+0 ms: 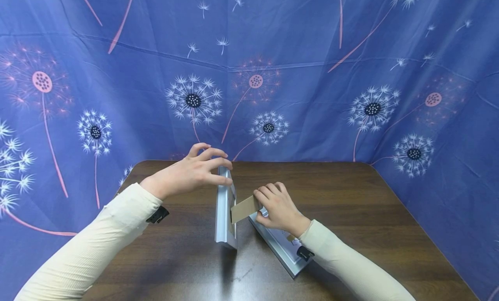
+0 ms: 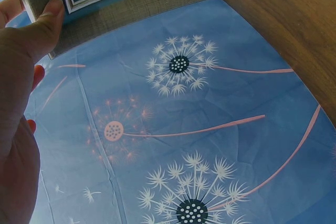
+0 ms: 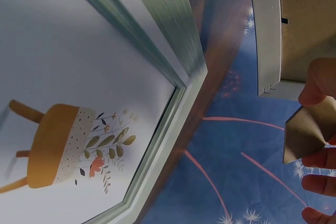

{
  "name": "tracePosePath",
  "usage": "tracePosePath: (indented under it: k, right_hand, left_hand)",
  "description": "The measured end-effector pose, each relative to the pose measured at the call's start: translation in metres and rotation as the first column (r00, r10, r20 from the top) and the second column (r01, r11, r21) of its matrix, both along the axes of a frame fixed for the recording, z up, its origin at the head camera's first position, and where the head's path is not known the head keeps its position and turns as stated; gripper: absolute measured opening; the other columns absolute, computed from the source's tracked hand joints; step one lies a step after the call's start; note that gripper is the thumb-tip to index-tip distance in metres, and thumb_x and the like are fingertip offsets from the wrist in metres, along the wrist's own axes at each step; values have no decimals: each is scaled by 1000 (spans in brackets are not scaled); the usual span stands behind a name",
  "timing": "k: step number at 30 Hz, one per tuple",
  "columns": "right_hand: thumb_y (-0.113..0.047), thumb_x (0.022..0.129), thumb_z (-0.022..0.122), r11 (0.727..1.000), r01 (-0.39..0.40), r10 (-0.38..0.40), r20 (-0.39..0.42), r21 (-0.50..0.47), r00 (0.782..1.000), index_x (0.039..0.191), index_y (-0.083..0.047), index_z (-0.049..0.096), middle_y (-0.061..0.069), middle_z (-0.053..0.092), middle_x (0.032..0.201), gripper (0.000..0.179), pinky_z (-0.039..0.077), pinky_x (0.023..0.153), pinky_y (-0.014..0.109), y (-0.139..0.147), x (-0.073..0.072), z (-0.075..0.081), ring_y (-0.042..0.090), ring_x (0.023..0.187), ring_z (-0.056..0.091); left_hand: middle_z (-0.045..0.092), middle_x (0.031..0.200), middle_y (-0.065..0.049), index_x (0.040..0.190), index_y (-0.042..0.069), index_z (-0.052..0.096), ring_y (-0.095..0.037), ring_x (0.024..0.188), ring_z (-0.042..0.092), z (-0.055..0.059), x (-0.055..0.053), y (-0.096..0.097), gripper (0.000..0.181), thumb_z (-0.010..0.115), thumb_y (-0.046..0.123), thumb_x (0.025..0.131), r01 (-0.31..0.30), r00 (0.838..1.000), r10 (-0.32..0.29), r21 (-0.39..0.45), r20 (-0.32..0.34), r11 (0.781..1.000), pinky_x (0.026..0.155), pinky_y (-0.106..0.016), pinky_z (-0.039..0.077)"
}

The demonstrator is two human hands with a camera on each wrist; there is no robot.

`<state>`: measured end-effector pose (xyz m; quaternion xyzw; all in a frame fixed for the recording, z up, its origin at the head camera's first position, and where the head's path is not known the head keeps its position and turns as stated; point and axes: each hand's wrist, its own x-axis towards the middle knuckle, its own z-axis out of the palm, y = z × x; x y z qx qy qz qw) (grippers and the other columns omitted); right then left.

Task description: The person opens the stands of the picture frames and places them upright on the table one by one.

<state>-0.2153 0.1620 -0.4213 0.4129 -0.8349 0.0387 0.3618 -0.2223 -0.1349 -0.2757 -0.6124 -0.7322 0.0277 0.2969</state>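
Note:
A picture frame point(image 1: 223, 210) stands on edge on the table, its back turned to the right. My left hand point(image 1: 195, 169) grips its upper end; in the left wrist view the thumb point(image 2: 50, 22) presses on the front border. A brown cardboard easel leg point(image 1: 243, 210) sticks out from the back, and my right hand point(image 1: 278, 208) pinches its outer end. Under that hand, a second frame point(image 1: 269, 244) lies face up, partly hidden by the hand and forearm. In the right wrist view it shows a potted-plant print point(image 3: 58, 145). The brown backing point(image 3: 310, 24) of the standing frame also appears there.
The brown wooden table point(image 1: 187, 249) has its far edge against a blue dandelion-patterned cloth point(image 1: 304, 41), which also hangs along both sides. A black strap point(image 1: 157, 214) is on the left wrist and another point(image 1: 305, 253) on the right.

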Motion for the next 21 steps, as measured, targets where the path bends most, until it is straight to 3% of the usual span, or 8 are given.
tracePosePath:
  k: [21]
  right_hand:
    - [-32, 70, 64, 999, 33, -33, -5, -31, 999, 112, -4, 61, 7, 63, 105, 50, 43, 82, 47, 3, 0, -2, 26, 93, 57]
  left_hand:
    - [57, 124, -2, 112, 34, 66, -28, 123, 49, -2, -1, 1, 54, 85, 4, 71, 18, 999, -16, 37, -41, 999, 97, -55, 34]
